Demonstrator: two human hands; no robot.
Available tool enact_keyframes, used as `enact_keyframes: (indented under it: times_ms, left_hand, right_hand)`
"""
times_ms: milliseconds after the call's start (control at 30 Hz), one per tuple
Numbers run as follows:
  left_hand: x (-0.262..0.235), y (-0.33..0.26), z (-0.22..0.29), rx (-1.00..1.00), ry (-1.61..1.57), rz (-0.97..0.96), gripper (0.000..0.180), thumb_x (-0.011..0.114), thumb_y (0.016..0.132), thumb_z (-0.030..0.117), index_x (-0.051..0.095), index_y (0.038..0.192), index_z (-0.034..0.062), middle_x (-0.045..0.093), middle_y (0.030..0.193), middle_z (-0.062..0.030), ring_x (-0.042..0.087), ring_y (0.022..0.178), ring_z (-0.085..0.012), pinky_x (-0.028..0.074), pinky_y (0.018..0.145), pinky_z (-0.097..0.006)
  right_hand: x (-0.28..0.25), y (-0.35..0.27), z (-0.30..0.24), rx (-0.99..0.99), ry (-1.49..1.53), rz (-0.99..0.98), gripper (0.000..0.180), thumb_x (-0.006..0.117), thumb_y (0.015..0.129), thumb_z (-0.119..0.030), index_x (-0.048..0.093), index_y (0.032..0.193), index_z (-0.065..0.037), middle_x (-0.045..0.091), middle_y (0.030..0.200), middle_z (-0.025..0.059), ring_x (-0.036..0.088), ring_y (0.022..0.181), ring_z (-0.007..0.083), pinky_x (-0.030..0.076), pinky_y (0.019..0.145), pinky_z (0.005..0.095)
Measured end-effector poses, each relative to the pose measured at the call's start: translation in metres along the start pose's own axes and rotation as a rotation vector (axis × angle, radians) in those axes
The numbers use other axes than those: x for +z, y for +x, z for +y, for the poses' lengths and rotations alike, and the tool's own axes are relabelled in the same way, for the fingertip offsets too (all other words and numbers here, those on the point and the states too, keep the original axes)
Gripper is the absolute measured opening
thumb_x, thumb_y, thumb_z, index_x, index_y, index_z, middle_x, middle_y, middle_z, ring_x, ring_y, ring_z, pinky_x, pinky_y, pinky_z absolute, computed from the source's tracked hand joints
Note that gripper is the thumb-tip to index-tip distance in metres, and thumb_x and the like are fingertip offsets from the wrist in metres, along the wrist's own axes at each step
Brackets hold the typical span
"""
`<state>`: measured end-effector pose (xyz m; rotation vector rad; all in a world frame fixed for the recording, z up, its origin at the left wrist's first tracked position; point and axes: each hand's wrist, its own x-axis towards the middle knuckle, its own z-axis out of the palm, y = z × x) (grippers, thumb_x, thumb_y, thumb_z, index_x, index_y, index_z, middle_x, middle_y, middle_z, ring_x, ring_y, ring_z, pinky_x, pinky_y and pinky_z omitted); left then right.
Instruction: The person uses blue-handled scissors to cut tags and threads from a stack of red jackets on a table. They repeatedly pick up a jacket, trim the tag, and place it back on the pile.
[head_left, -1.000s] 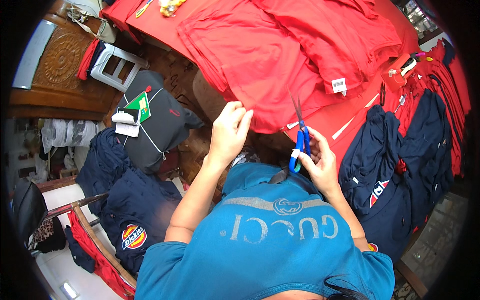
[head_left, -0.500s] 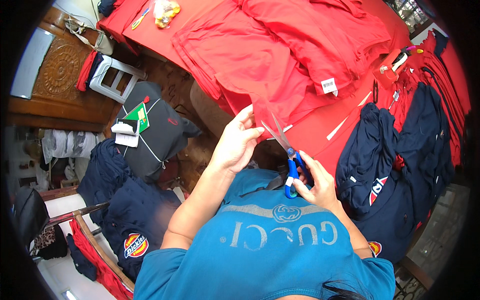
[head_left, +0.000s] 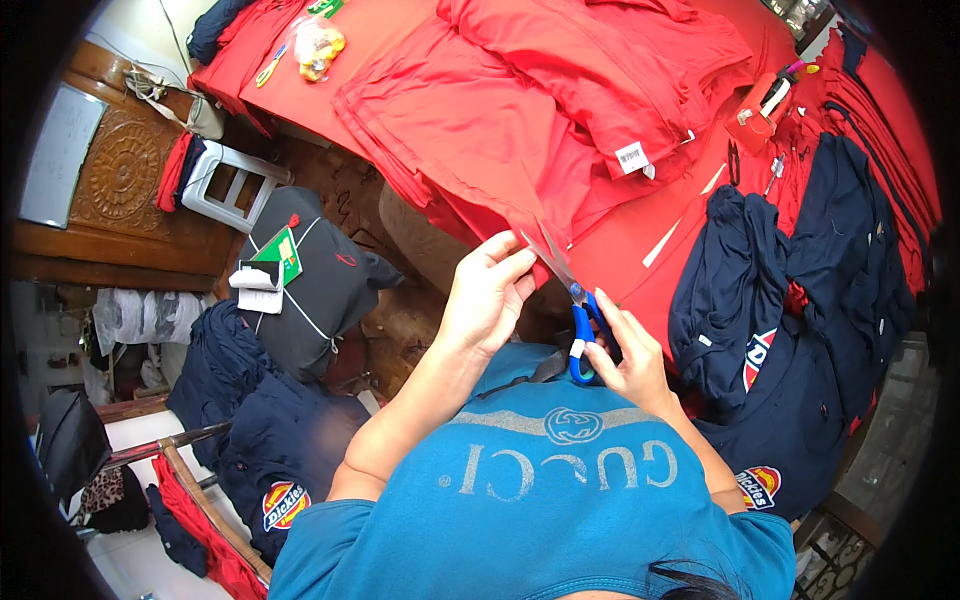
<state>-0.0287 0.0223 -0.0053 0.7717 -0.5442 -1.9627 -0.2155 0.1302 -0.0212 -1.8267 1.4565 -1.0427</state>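
My left hand (head_left: pixel 487 298) is closed in a pinch, thumb against fingertips, at the near edge of a red garment (head_left: pixel 470 120) spread on the table. A bit of the red cloth shows at those fingertips; any loose thread there is too fine to make out. In my right hand (head_left: pixel 637 358) is a pair of scissors (head_left: pixel 583 325) with blue handles. Its blades are slightly apart and point up and left, their tips beside my left fingertips and against the red cloth. A white tag (head_left: pixel 631 157) hangs on the garment's right part.
Dark navy garments (head_left: pixel 728 290) hang over the table's right side, near a red box (head_left: pixel 755 115) of tools. Yellow-handled scissors (head_left: pixel 268 70) and a plastic bag (head_left: pixel 318 48) lie at the back left. Left of me stand a dark tied bundle (head_left: pixel 305 300) and a white stool (head_left: pixel 235 185).
The scissors' blades have come closer together and nearer to my left fingertips. My left hand has shifted slightly right and its pinch has tightened. The view has turned a little.
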Motion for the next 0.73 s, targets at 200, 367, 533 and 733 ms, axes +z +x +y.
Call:
enact_keyframes:
  times_ms: [200, 367, 533, 733]
  left_hand:
    - [0.002, -0.003, -0.005, 0.023, -0.008, 0.032, 0.019, 0.055, 0.090, -0.003, 0.058, 0.109, -0.0008, 0.064, 0.110, -0.0127, 0.063, 0.102, -0.0212, 0.054, 0.087, -0.033]
    - [0.003, -0.004, -0.004, 0.005, 0.032, 0.066, 0.015, 0.057, 0.091, -0.001, 0.059, 0.106, 0.0017, 0.065, 0.109, -0.0118, 0.063, 0.102, -0.0209, 0.054, 0.087, -0.034]
    - [0.000, -0.006, -0.008, 0.037, 0.072, 0.058, 0.025, 0.057, 0.091, 0.002, 0.056, 0.116, -0.0011, 0.063, 0.114, -0.0123, 0.062, 0.106, -0.0215, 0.051, 0.092, -0.036]
    - [-0.004, -0.013, -0.012, 0.052, 0.183, 0.011, 0.036, 0.057, 0.092, 0.004, 0.051, 0.127, -0.0039, 0.059, 0.124, -0.0145, 0.058, 0.113, -0.0242, 0.049, 0.095, -0.037]
  right_hand:
    - [0.002, 0.000, -0.001, -0.038, 0.001, 0.055, 0.054, 0.065, 0.083, 0.001, 0.048, 0.134, 0.002, 0.060, 0.092, 0.0148, 0.060, 0.064, 0.0177, 0.050, 0.062, 0.0284]
    - [0.000, -0.011, 0.005, 0.200, 0.249, -0.047, 0.051, 0.062, 0.085, 0.002, 0.048, 0.134, 0.002, 0.062, 0.091, 0.0137, 0.061, 0.068, 0.0152, 0.050, 0.063, 0.0272]
    - [-0.003, -0.008, -0.003, 0.119, 0.145, -0.062, 0.050, 0.063, 0.086, -0.003, 0.049, 0.134, 0.002, 0.061, 0.088, 0.0116, 0.059, 0.067, 0.0133, 0.049, 0.061, 0.0258]
    - [-0.001, 0.004, 0.006, 0.066, 0.157, -0.066, 0.055, 0.068, 0.085, -0.011, 0.049, 0.135, 0.000, 0.064, 0.108, 0.0197, 0.065, 0.088, 0.0204, 0.051, 0.075, 0.0254]
